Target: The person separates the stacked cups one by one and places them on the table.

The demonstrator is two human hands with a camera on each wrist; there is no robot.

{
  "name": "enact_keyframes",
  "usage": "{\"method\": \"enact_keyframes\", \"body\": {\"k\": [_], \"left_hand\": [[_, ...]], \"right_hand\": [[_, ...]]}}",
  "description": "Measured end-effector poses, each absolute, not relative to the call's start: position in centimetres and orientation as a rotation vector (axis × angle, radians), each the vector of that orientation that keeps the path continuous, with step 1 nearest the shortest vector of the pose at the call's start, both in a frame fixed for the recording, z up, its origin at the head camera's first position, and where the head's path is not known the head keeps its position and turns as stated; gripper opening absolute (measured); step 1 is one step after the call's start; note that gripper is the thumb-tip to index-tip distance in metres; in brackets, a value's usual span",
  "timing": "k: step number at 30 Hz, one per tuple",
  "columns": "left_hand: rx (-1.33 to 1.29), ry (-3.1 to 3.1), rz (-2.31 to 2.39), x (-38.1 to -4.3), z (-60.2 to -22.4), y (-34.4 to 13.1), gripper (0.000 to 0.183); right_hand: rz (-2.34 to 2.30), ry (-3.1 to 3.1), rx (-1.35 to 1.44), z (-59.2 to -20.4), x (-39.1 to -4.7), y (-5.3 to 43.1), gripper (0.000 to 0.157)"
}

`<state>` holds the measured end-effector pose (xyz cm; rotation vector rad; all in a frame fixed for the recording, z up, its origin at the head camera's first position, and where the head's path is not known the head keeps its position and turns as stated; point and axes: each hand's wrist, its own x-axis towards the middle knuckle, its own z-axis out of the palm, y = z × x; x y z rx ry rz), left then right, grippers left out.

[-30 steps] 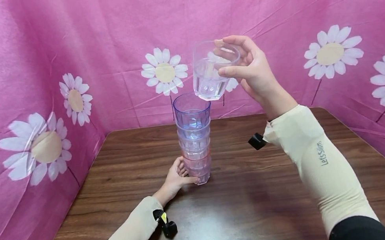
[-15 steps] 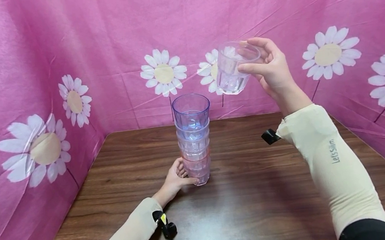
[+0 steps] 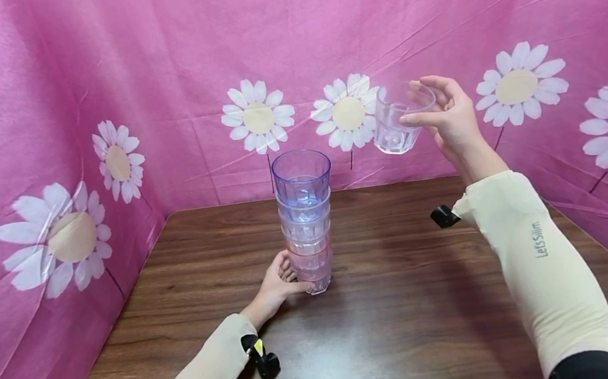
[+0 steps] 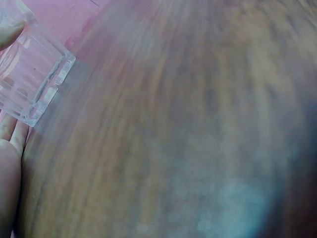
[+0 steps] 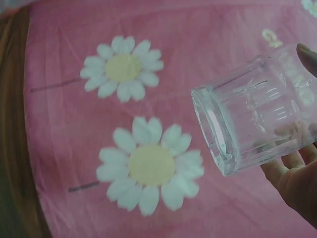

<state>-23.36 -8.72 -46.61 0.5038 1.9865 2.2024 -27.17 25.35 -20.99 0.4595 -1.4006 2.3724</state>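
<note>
A tall stack of nested plastic tumblers [image 3: 305,214] stands upright toward the middle of the wooden table [image 3: 400,341]. Its top tumbler is blue, clear ones show beneath, and a red rim marks one lower down. My left hand [image 3: 275,286] grips the stack's bottom tumbler from the left, thumb in front and fingers behind. In the left wrist view a clear faceted base [image 4: 42,91] shows beside that hand. Up in the air to the right of the stack, my right hand [image 3: 456,119] holds a clear tumbler [image 3: 395,135] near its rim, slightly tilted, base downward.
A pink curtain [image 3: 179,35] printed with white daisies [image 3: 259,116] surrounds the table at the back and both sides. The table's back edge [image 3: 216,207] runs close to the curtain. Each sleeved forearm carries a black wrist mount [image 3: 268,365].
My right hand has carried the clear tumbler from above the stack to the right, and lately a little lower. My left hand and the stack stay where they were.
</note>
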Motion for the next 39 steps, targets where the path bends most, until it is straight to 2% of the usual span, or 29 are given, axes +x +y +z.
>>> {"method": "enact_keyframes", "body": {"k": [8,25,39], "left_hand": [[0.511,1.988,2.206,-23.1,-46.6,-8.7,0.072],[0.514,1.958,2.225,-23.1,-46.5,-8.8,0.071],[0.531,1.955,2.204,-23.1,-46.5,-8.6,0.071]], "right_hand": [[2.309,-1.442,0.322,-24.0,-28.4,28.4,0.065],[2.311,-1.437,0.219,-30.8,-29.2,33.0,0.070],[2.069,-1.693,-0.170,-36.8,-28.6,37.3,0.069]]}}
